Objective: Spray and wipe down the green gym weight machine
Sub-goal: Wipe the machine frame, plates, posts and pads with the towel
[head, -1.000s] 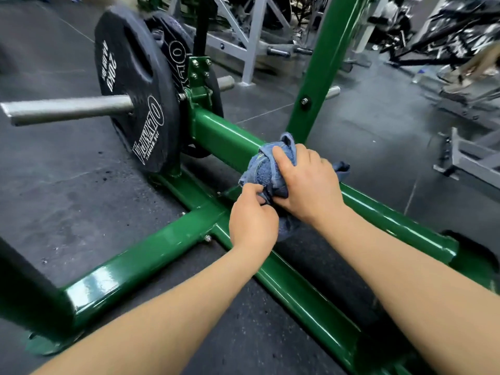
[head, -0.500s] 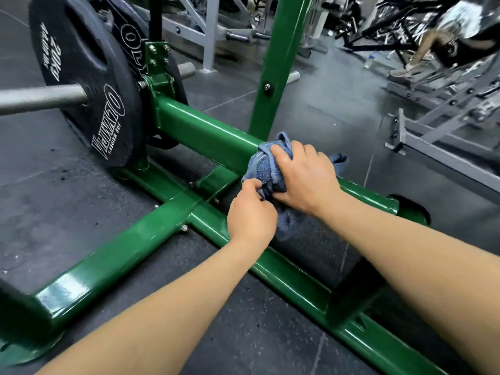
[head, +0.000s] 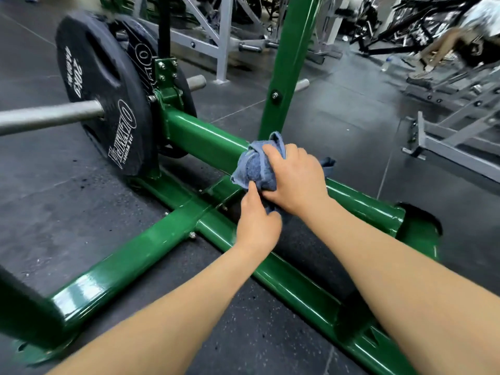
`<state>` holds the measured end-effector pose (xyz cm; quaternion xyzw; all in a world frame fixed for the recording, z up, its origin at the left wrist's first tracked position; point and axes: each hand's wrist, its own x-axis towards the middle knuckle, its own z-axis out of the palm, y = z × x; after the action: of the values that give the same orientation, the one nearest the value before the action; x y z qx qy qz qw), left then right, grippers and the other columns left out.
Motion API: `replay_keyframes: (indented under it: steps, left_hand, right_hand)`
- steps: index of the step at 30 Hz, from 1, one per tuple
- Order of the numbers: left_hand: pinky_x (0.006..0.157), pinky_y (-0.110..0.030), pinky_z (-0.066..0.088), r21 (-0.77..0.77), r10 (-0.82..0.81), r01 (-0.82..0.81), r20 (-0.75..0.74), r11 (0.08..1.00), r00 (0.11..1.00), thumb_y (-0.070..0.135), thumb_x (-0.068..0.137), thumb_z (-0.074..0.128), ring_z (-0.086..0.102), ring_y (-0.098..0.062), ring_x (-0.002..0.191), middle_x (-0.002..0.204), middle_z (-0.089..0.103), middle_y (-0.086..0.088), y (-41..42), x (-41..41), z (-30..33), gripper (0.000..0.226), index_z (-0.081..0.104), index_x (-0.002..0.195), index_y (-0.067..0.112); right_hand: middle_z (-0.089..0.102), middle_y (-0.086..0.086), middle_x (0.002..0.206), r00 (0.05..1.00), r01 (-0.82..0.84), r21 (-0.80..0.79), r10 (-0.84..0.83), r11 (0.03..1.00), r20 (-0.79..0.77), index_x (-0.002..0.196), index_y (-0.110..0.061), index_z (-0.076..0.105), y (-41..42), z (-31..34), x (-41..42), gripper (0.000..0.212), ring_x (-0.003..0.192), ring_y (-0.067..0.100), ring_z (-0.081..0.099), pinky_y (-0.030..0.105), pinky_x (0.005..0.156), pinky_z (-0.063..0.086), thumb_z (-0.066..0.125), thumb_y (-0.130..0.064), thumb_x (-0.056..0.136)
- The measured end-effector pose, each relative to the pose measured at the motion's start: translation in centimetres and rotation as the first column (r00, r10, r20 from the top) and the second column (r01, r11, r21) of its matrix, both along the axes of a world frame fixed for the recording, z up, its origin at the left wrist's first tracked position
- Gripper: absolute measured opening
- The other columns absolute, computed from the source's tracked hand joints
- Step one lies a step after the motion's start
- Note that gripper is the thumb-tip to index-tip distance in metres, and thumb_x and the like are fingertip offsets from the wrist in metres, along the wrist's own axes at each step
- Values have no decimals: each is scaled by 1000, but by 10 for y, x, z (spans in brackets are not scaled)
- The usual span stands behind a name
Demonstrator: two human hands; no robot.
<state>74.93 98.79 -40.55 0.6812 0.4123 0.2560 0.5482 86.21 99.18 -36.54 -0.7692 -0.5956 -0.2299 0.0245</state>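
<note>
I count one blue cloth [head: 254, 169], bunched on the green machine's upper tube [head: 205, 139], and two hands on it: my right hand [head: 296, 182] over the top, my left hand [head: 258, 223] pinching its lower edge. Left of that tube hang two black weight plates [head: 100, 96], one behind the other, on one steel bar [head: 48, 116]. Below the tube, two green base rails [head: 127, 263] meet. One green post [head: 284, 66] rises behind it.

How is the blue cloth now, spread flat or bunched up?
Bunched up: the blue cloth sits crumpled on the green bar, gripped by both hands.
</note>
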Motion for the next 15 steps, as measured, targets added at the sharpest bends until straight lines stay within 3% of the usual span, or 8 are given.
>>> replay_keyframes:
  steps: [3, 6, 10, 15]
  left_hand:
    - [108, -41, 38, -25, -124, 126, 80, 992, 989, 5, 86, 49, 40, -26, 133, 157, 7, 7, -46, 17, -8, 87, -3, 154, 18]
    - [111, -38, 35, -28, -220, 224, 100, 974, 970, 7, 87, 48, 33, -21, 139, 156, 5, 12, -86, 27, -9, 84, -2, 154, 21]
    - [110, -39, 37, -116, -267, 295, 208, 948, 941, 3, 87, 44, 39, -18, 136, 153, 15, 12, -100, 24, -6, 78, 10, 153, 26]
    - [107, -31, 40, -115, -307, 334, 202, 936, 930, -1, 90, 40, 46, -13, 128, 150, 29, 11, -75, 7, 0, 70, 25, 150, 33]
  right_hand:
    - [57, 17, 96, 999, -30, 56, 28, 998, 31, 128, -15, 54, -53, 1, 20, 83, 80, 36, 57, 39, 67, 46, 79, -52, 58]
    - [59, 18, 98, 1000, 14, 53, -15, 998, 18, 130, -14, 54, -104, 9, 36, 88, 81, 37, 59, 38, 65, 50, 83, -48, 55]
    - [57, 13, 98, 990, 125, 5, -124, 992, -60, 132, -19, 51, -131, 19, 39, 86, 88, 36, 58, 38, 69, 49, 80, -50, 57]
    - [56, 13, 94, 985, 168, 31, -167, 985, -52, 128, -18, 55, -124, 19, 36, 79, 87, 36, 57, 38, 70, 48, 79, -49, 58]
